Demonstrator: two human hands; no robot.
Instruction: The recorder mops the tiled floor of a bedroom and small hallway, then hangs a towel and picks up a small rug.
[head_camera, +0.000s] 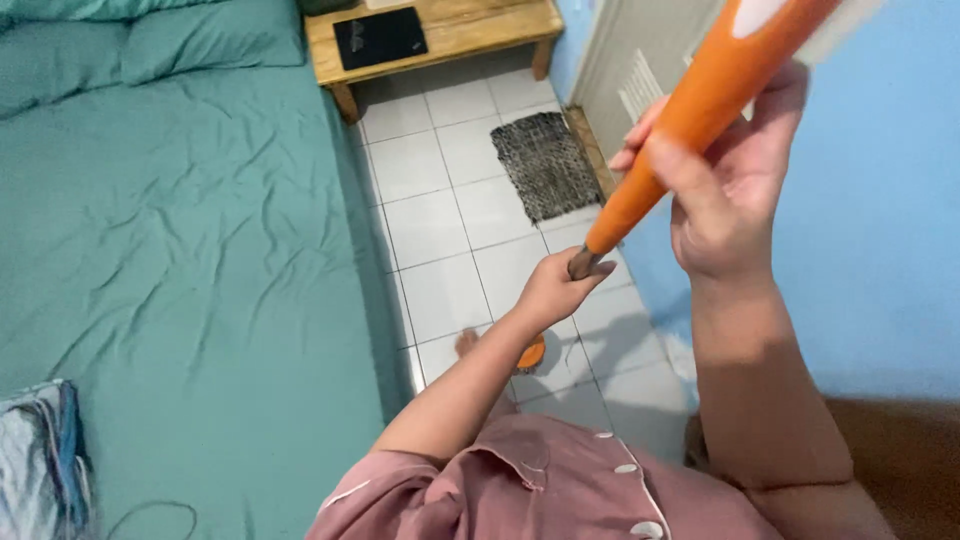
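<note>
1. Bed (190, 200), left: green sheet, wrinkled; folded cloth (40, 455) at its near corner.
2. Tiled floor (440, 215), centre: dark woven mat (548, 163) below a wooden bench (450, 35).
3. Left hand (558, 290): closed around the thin shaft just below the orange handle (690, 125); an orange part (531, 352) sits lower on the shaft, near the floor.
4. Right hand (728, 190): gripping the orange handle, held raised and tilted. The tool looks in hand only; its working end cannot be seen.
</note>
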